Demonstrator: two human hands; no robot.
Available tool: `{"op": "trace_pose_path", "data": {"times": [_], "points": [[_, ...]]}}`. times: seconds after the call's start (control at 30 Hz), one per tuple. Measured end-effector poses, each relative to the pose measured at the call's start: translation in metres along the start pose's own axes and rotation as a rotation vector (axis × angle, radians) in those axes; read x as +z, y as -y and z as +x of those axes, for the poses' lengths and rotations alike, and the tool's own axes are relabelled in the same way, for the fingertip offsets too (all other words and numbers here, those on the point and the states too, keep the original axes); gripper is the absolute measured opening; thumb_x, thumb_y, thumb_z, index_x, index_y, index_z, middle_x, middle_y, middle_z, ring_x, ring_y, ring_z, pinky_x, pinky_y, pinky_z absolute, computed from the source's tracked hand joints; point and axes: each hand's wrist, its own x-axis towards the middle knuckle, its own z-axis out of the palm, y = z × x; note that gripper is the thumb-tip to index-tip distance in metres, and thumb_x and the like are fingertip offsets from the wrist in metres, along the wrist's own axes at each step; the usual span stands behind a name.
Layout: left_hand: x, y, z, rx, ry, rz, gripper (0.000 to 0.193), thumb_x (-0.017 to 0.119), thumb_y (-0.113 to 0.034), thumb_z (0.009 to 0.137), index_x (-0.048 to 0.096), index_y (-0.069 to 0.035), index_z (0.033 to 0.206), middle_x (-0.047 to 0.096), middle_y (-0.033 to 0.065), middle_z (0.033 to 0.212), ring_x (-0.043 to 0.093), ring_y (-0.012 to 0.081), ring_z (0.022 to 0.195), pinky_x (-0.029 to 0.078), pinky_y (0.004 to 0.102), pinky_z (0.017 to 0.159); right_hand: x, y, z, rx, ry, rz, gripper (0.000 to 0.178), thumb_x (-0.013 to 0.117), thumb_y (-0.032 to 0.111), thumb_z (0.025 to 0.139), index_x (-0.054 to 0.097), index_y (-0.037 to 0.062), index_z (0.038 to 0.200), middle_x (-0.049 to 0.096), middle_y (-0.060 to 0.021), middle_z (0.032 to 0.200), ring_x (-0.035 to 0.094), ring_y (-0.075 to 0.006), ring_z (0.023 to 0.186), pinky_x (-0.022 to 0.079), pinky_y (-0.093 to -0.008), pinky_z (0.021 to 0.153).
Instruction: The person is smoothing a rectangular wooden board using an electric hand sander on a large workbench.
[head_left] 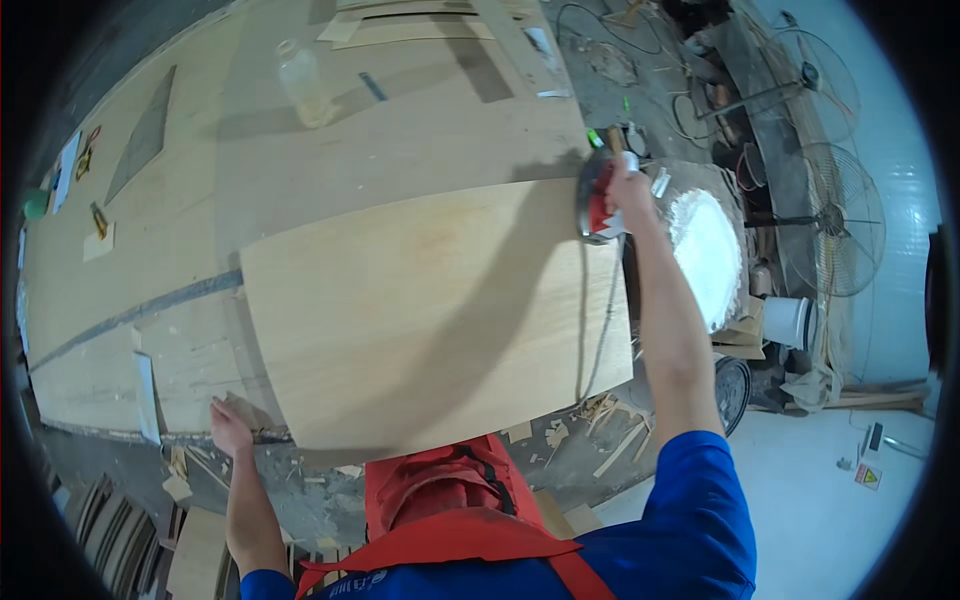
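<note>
My right hand (pixel 628 190) is wrapped round the handle of a red-and-white electric iron (pixel 599 205). The iron is at the far right corner of a pale, slightly curved wood veneer panel (pixel 430 310), and a grey cord (pixel 606 325) runs from it toward me across the panel's right side. My left hand (pixel 232 428) rests at the near edge of the worktable (pixel 200 345), left of the panel. Its fingers are curled beside a small brownish patch; whether they hold anything cannot be made out.
A clear bottle (pixel 303 85) stands toward the back of the table. A thin dark triangular sheet (pixel 143 140) and scissors (pixel 88 150) lie far left. A white mass (pixel 706 255) sits right of my arm, near a fan (pixel 830 220) and a white bucket (pixel 787 322). Wood scraps (pixel 622 440) litter the floor.
</note>
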Motion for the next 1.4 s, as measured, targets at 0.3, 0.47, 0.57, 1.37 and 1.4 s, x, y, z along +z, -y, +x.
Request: {"op": "trace_pose_path", "data": {"times": [0.3,0.47,0.57,1.37,1.4], "points": [[-0.017,-0.007,-0.006,-0.102,0.172,-0.065,0.061,0.028,-0.051,0.109,0.065,-0.003,0.112,0.070,0.0272,0.106,0.065,0.0501,0.099,0.048,0.0607,0.084,-0.066,-0.095,-0.061,0.232,-0.022,0.301,0.057,0.047,0.050,0.106,0.055,0.0051,0.072,0.052,-0.0097,0.053,0.049,-0.0231,0.042,0.042,-0.0380,0.045],[-0.009,-0.007,-0.001,0.037,0.061,-0.105,0.055,0.030,-0.048,0.109,0.065,-0.005,0.111,0.071,0.0253,0.101,0.065,0.0493,0.093,0.049,0.0600,0.078,-0.117,-0.189,-0.145,0.283,-0.048,0.321,0.055,0.048,0.049,0.107,0.054,0.0056,0.073,0.050,-0.0087,0.052,0.046,-0.0223,0.042,0.041,-0.0373,0.043],[-0.007,0.003,-0.003,0.037,0.033,-0.055,0.056,0.030,-0.050,0.109,0.065,-0.006,0.109,0.071,0.0251,0.100,0.065,0.0502,0.091,0.049,0.0610,0.077,-0.127,-0.208,-0.208,0.317,-0.178,0.387,0.057,0.050,0.050,0.106,0.051,0.0069,0.069,0.049,-0.0066,0.052,0.046,-0.0198,0.041,0.039,-0.0356,0.040],[-0.035,0.078,0.056,0.139,0.103,-0.173,0.044,0.045,-0.042,0.105,0.065,-0.006,0.091,0.070,0.0239,0.087,0.068,0.0478,0.085,0.052,0.0590,0.071,0.168,-0.085,-0.472,-0.400,0.325,-0.508,0.063,0.042,0.060,0.103,0.069,0.0030,0.099,0.072,-0.0263,0.085,0.072,-0.0449,0.083,0.056,-0.0540,0.076],[-0.036,0.086,0.050,0.110,0.077,-0.138,0.045,0.044,-0.042,0.106,0.065,-0.006,0.090,0.071,0.0234,0.086,0.068,0.0475,0.084,0.053,0.0587,0.070,0.141,-0.032,-0.477,-0.087,0.156,-0.459,0.075,0.037,0.065,0.102,0.070,0.0002,0.088,0.071,-0.0241,0.077,0.073,-0.0402,0.084,0.056,-0.0536,0.076]]}}
